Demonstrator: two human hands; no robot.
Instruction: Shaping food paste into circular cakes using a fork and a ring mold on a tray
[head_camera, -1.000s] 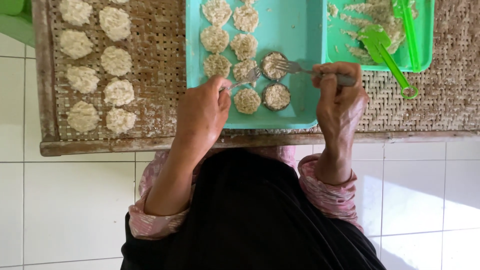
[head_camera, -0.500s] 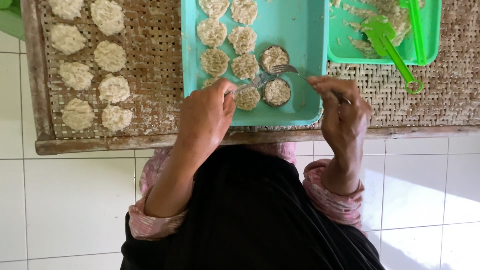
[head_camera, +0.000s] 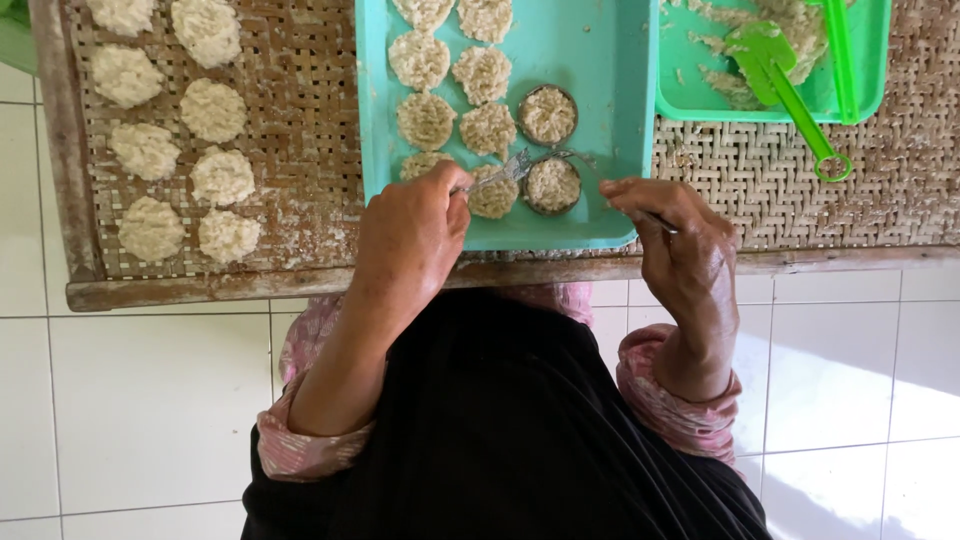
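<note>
Head view: left hand (head_camera: 415, 235) pinches a metal fork (head_camera: 503, 172), its long axis rising up-right from the fingers, tines pointing toward the round tin mould (head_camera: 553, 185) just beyond (on the teal tray (head_camera: 600, 80)). Right hand (head_camera: 672, 235) curls loosely beside it; its contents can't be told.

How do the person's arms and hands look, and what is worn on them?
Both hands, the left hand and the right hand, are bare, with no gloves. The forearms are bare too; pink patterned sleeves are pushed up to the elbows.
</note>
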